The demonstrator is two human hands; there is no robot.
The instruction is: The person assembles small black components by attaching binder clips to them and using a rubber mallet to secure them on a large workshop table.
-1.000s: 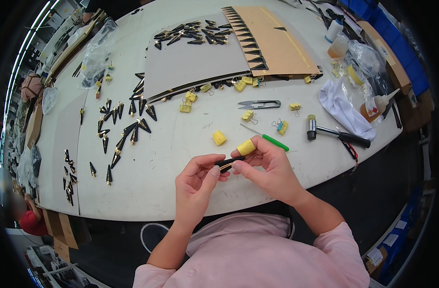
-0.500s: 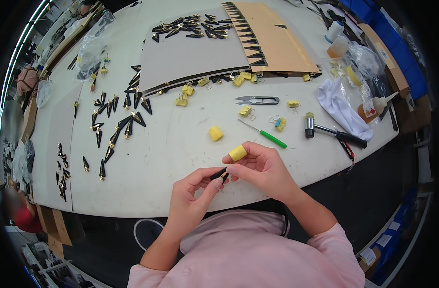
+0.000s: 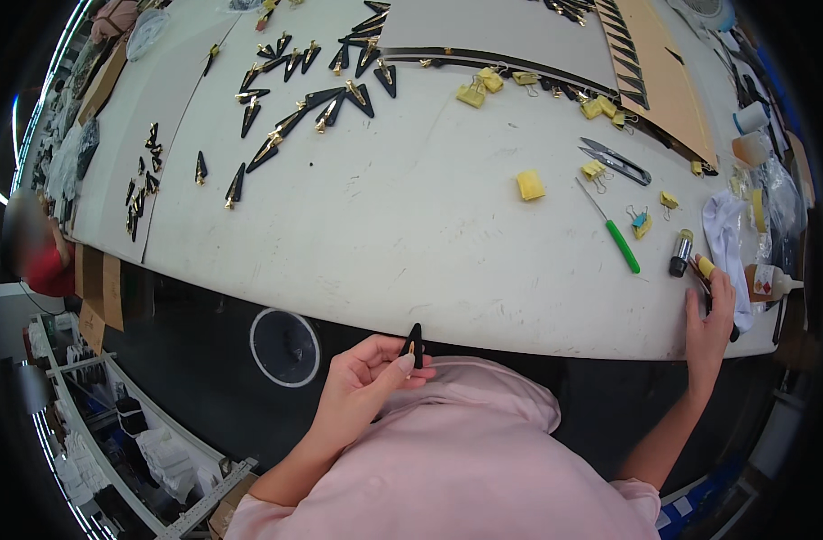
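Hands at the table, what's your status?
Left hand: pinching a black triangular clip. Right hand: at the hammer, grip unclear. White cloth close beside it.

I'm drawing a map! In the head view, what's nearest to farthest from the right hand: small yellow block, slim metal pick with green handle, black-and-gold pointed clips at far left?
1. Green-handled pick: just left of the right hand.
2. Yellow block: farther left.
3. Black-and-gold clips: table's left side.

place: workshop | signs: long worktable (image 3: 411,243), hammer (image 3: 680,255), snips (image 3: 616,164), green-handled awl (image 3: 622,247), storage rack (image 3: 215,497)
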